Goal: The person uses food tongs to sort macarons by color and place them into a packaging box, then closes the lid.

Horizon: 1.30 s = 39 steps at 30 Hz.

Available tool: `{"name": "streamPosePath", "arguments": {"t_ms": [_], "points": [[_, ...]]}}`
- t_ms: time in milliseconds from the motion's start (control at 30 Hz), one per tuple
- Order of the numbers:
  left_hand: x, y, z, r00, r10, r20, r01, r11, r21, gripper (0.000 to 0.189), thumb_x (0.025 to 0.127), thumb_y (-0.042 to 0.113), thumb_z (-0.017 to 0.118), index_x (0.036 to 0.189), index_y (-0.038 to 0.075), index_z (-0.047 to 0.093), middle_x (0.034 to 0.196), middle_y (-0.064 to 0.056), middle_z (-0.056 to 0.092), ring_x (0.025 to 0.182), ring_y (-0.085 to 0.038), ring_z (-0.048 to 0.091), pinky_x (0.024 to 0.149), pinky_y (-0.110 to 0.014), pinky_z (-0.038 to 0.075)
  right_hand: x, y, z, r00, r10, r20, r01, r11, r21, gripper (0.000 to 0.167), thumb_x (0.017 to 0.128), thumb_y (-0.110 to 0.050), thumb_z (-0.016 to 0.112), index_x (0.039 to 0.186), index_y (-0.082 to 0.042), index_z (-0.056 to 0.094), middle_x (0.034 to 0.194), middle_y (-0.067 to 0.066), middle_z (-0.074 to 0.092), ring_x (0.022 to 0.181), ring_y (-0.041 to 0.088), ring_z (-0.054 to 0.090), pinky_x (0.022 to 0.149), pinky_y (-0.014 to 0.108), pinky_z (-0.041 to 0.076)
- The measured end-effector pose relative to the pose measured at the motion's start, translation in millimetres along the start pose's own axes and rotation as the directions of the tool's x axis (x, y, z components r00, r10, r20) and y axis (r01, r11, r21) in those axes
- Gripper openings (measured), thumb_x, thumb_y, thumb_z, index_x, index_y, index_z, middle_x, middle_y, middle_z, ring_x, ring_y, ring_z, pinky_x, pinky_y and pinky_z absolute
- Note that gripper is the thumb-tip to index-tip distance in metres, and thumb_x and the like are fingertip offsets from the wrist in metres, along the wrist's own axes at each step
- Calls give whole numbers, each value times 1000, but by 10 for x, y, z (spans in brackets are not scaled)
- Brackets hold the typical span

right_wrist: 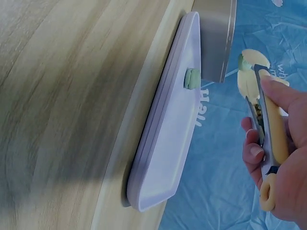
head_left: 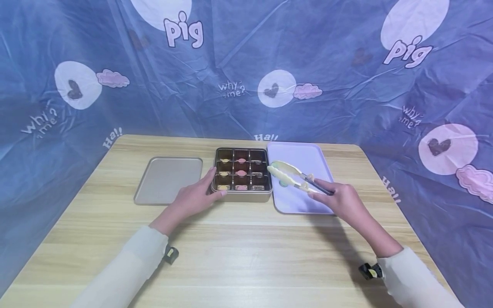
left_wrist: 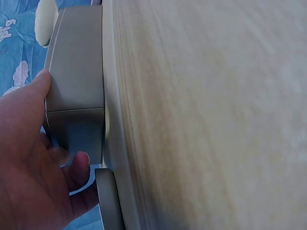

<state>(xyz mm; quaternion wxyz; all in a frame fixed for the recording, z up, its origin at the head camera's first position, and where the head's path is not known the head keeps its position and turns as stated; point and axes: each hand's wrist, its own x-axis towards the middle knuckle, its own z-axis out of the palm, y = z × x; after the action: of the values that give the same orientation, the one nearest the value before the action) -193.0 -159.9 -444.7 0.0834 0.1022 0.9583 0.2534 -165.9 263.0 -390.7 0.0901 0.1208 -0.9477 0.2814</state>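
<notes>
My left hand (head_left: 196,194) holds the near left corner of a brown metal box (head_left: 246,196), thumb on the front rim and fingers along the left side. Inside is a dark divided insert; yellow pieces (head_left: 224,174) show in its left column, pink pieces (head_left: 241,173) in the middle one. My right hand (head_left: 343,199) grips cream-tipped tongs (head_left: 285,176) beside the box's right rim. Between the tong tips is a green macaron (right_wrist: 243,62), partly hidden. Below them, another green macaron (right_wrist: 193,79) lies on the lilac tray (head_left: 300,203).
A flat brown lid (head_left: 163,182) lies left of the box on the wooden table (head_left: 231,256). The lilac tray stands right up against the box's right side. Behind the table hangs a blue printed cloth (head_left: 239,51).
</notes>
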Motion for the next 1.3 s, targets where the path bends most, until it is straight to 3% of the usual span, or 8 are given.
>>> {"name": "streamPosePath", "arguments": {"t_ms": [333,500,633,767,1067,1300], "points": [[4,-8,5,1000,5,2,-5,1000,1,95,92,78,43,163,33,-2,168,2,18,133,-44,52,100,-61,49,11,30,33,989,-148,17,147,988,50,45,84,-19,84,124,-6,72,115,20,73,51,3,36,42,20,36],[6,-7,6,1000,5,0,-5,1000,0,95,92,78,43,163,33,-2,167,1,19,133,-44,53,98,-60,51,22,40,49,983,-181,33,179,983,40,46,82,-21,85,124,-7,72,115,19,73,64,9,53,46,19,39],[6,-7,5,1000,7,1,-7,1000,-3,95,92,78,43,163,33,-2,168,1,18,133,-44,53,98,-60,51,25,28,43,983,-176,59,174,984,31,47,82,-24,85,124,-6,72,116,18,73,87,22,68,57,19,45],[7,-9,12,1000,5,4,-5,1000,-2,96,91,79,42,163,33,-2,168,1,18,132,-44,53,99,-61,50,20,34,47,982,-166,85,164,986,30,48,83,-26,85,124,-5,72,115,19,73,104,32,71,64,22,48],[5,-6,9,1000,2,-2,-2,1000,-4,96,91,78,43,163,33,-2,167,1,19,136,-44,50,103,-63,47,18,56,73,975,-201,91,200,980,19,48,80,-22,86,123,-5,72,112,22,74,104,34,72,64,25,50],[9,-4,6,1000,6,-1,-6,1000,2,96,91,78,44,163,32,-2,168,0,19,137,-44,48,105,-65,44,12,41,70,982,-156,108,158,987,-6,52,81,-27,86,126,-6,71,116,20,72,108,37,70,76,42,58]]}}
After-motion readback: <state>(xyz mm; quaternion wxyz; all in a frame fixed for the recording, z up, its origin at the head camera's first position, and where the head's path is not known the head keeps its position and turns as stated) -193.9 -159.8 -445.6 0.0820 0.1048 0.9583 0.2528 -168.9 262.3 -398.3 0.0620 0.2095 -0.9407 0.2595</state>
